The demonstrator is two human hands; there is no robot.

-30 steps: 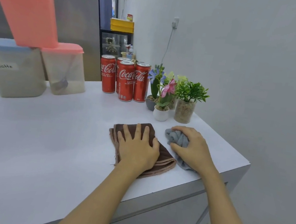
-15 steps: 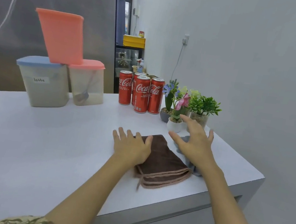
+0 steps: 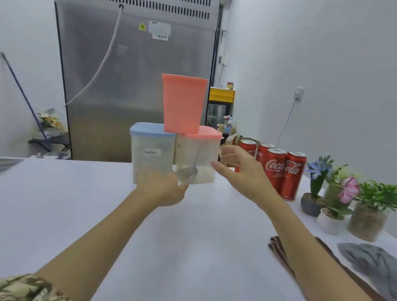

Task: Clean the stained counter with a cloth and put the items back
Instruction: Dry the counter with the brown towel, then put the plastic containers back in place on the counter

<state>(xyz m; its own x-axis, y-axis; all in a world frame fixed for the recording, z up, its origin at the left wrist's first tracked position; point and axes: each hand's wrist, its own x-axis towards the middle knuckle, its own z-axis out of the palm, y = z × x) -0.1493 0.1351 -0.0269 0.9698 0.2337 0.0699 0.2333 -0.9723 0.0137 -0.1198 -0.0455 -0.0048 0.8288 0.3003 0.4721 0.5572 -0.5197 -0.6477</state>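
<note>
On the white counter (image 3: 179, 237) stand a blue-lidded container labelled "latte" (image 3: 150, 152) and a pink-lidded clear container (image 3: 198, 154) with a scoop inside. A pink tub (image 3: 182, 104) is stacked on top of both. My left hand (image 3: 161, 187) is at the base of the two containers, fingers curled, its grip unclear. My right hand (image 3: 243, 173) is open, fingers spread beside the pink-lidded container's right side. A folded brown cloth (image 3: 282, 253) and a crumpled grey cloth (image 3: 380, 268) lie at the right, away from both hands.
Several red cola cans (image 3: 276, 171) stand behind my right hand. Small potted plants (image 3: 334, 196) line the right wall. A steel refrigerator (image 3: 130, 63) rises behind the counter. A mop handle (image 3: 25, 98) leans at the left wall.
Both hands left the cloths and moved forward to the stacked containers. The view lifted and swung left, so the cloths now lie at the right edge.
</note>
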